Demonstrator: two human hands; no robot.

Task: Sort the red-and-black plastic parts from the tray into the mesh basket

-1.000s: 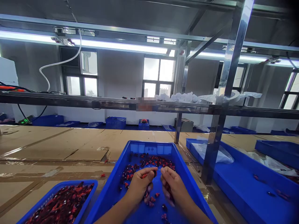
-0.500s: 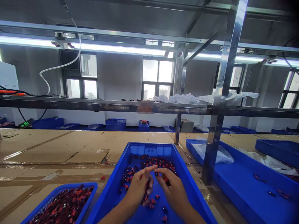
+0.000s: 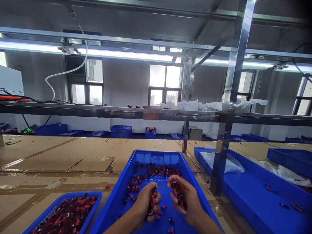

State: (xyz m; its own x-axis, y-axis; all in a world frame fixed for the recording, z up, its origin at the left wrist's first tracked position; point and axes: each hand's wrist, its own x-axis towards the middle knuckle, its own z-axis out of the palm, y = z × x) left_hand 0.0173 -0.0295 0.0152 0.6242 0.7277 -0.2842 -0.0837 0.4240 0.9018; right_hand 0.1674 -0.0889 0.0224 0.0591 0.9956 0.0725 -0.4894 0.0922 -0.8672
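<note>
Over a deep blue bin, my left hand curls round several small red and black pieces. To its right, my right hand is cupped round more red and black pieces, its palm turned inward. The two hands are apart. Loose red and black pieces lie heaped at the far end of the bin, with others along its left side and a few below the hands. A smaller blue basket at the lower left is full of red and dark pieces.
Brown cardboard covers the table. A metal post rises right of the bin, and a metal shelf rail crosses behind. Further right stands a long blue tray with a plastic bag and a few pieces.
My hands, whose fingertips met before, have moved apart. My right hand has turned, so the pieces in its palm show. The view has tilted slightly upward.
</note>
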